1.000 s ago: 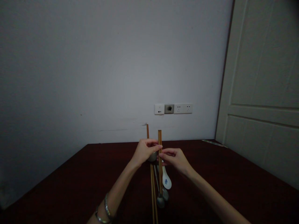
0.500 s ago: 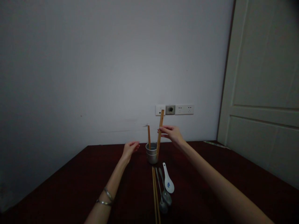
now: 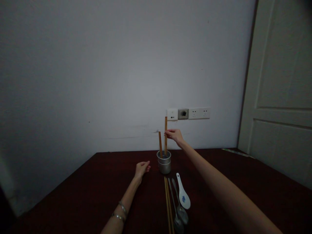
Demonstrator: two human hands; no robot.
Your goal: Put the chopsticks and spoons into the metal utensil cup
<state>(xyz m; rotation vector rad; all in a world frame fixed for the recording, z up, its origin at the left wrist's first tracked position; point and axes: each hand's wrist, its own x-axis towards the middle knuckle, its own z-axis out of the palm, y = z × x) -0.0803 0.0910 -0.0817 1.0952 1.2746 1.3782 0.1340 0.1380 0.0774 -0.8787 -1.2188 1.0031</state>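
Observation:
My right hand (image 3: 174, 135) pinches a pair of wooden chopsticks (image 3: 166, 123) near their upper part and holds them upright, their lower ends inside the mouth of a grey metal cup (image 3: 164, 167). Other brown chopsticks (image 3: 160, 143) stand in the same cup, tilted slightly left. My left hand (image 3: 142, 168) hovers low to the left of the cup, fingers curled together with nothing visible in them. In front of the cup lie two wooden chopsticks (image 3: 168, 201), two metal spoons (image 3: 181, 214) and a white soup spoon (image 3: 184, 198) with a blue mark.
The dark red table (image 3: 92, 191) reaches back to a pale wall (image 3: 122, 81). Sockets (image 3: 199, 113) and a switch plate sit on the wall behind the cup. A door (image 3: 285, 97) stands at the right, and a thin strip (image 3: 237, 152) lies near the table's back right edge.
The chopsticks in my right hand have gone from leaning outside the cup's right side to upright within its mouth. My left hand has dropped lower. The camera view has shifted slightly left.

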